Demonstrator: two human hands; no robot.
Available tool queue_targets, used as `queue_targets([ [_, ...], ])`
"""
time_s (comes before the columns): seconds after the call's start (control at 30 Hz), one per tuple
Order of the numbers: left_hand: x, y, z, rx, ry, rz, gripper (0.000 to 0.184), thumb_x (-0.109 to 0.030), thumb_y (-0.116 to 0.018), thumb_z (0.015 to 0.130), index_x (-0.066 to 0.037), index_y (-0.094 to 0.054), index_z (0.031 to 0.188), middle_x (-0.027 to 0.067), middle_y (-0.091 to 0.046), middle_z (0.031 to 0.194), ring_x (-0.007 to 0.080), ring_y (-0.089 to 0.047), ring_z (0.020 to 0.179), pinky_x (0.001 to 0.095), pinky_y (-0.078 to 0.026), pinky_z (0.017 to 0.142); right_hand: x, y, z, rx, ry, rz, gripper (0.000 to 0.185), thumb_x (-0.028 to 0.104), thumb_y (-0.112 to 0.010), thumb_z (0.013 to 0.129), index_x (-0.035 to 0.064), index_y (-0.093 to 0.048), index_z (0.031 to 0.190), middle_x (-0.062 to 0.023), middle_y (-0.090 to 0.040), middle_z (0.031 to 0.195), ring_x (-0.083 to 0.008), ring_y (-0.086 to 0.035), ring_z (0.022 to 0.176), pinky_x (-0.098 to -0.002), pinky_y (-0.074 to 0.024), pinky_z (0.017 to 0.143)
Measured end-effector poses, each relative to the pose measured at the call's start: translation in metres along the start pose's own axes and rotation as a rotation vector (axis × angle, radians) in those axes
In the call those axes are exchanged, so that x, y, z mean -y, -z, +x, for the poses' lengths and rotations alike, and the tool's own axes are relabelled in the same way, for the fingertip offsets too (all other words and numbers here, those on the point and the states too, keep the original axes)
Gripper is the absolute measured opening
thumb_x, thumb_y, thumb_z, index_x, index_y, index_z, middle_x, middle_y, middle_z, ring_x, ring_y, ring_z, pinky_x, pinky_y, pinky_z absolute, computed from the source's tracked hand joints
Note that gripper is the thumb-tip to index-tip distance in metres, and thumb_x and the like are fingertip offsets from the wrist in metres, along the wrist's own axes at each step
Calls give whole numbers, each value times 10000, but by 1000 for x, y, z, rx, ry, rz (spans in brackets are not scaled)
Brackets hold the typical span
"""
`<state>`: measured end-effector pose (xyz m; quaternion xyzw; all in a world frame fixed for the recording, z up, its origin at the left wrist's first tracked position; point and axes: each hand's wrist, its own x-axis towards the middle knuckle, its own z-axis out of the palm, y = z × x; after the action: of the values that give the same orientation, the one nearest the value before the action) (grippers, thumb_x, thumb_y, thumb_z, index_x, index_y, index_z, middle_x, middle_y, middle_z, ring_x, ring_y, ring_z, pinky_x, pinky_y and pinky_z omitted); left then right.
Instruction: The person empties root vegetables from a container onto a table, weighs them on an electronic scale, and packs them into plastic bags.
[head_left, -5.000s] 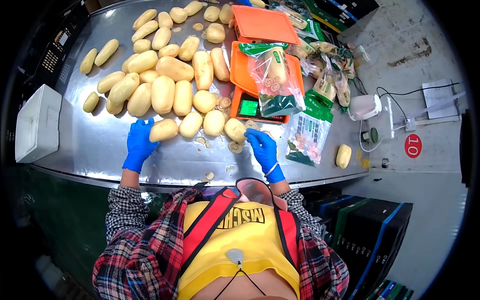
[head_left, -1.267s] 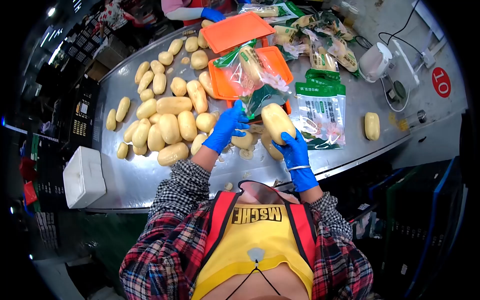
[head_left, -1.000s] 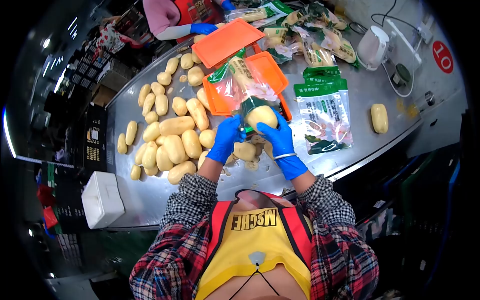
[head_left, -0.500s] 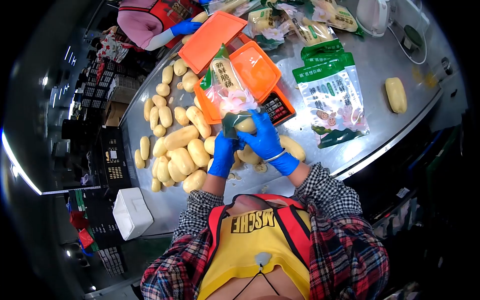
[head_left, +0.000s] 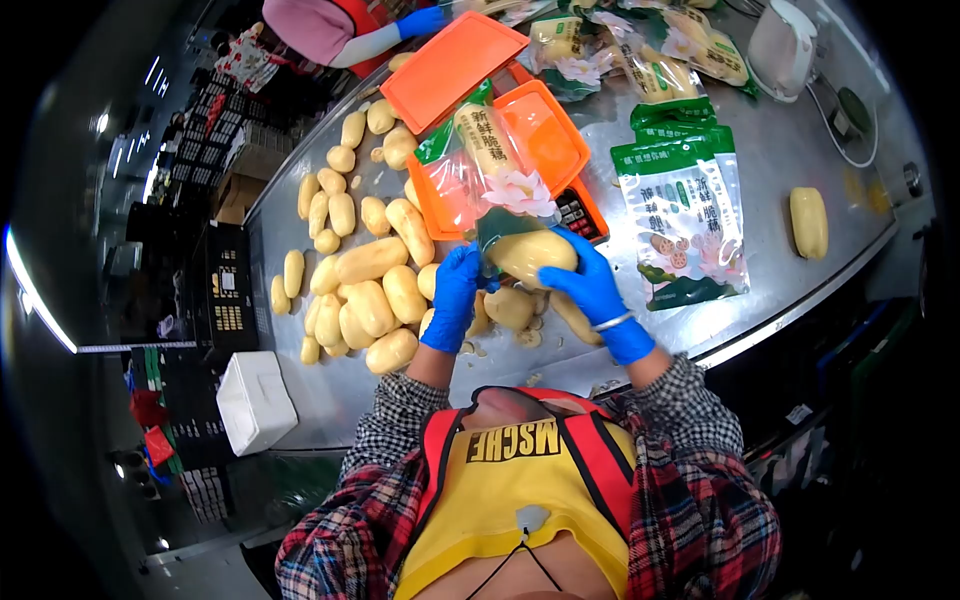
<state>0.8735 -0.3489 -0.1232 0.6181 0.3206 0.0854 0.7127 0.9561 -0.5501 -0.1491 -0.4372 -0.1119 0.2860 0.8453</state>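
Observation:
In my right hand [head_left: 596,300], gloved in blue, is a peeled lotus root [head_left: 536,254], at the mouth of a printed plastic bag [head_left: 518,190]. My left hand [head_left: 458,292], also in a blue glove, pinches the left edge of the bag's dark green opening. Another lotus root [head_left: 482,138] shows through the bag's clear window. The bag lies over an orange scale [head_left: 440,205], whose keypad is partly covered. Just below my hands, loose lotus roots [head_left: 510,308] and small cut slices lie on the metal table.
Many lotus roots [head_left: 370,260] are heaped on the left. Flat printed bags [head_left: 690,220] and a single lotus root [head_left: 808,222] are to the right. Filled bags [head_left: 655,70], a white kettle [head_left: 783,50] and a co-worker's gloved hand [head_left: 422,22] are farther back.
My right hand has shifted right, and the lotus root it holds now shows outside the bag's mouth. My left hand stays at the bag's edge. The whole view has shifted slightly.

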Motion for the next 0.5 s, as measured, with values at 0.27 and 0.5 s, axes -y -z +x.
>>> queue_targets([
  [0.27,-1,-4,7,29,-26,-32,233,-251,-628,943,-29,-623,871,55,-621,727,151,-586,545,273,-482,505,-2,51,-62,251,-317,-420,500,248,-747,830,51,-580,1259,-96,-640,1131,-181,-612,997,-330,-506,896],
  [0.5,-10,-10,1,26,-52,6,197,-194,-642,923,-10,-635,992,53,-633,788,178,-613,610,289,-521,565,-57,27,-73,429,-281,-874,697,441,-768,764,88,-540,1320,-192,-668,1133,-323,-646,1063,-424,-498,917],
])
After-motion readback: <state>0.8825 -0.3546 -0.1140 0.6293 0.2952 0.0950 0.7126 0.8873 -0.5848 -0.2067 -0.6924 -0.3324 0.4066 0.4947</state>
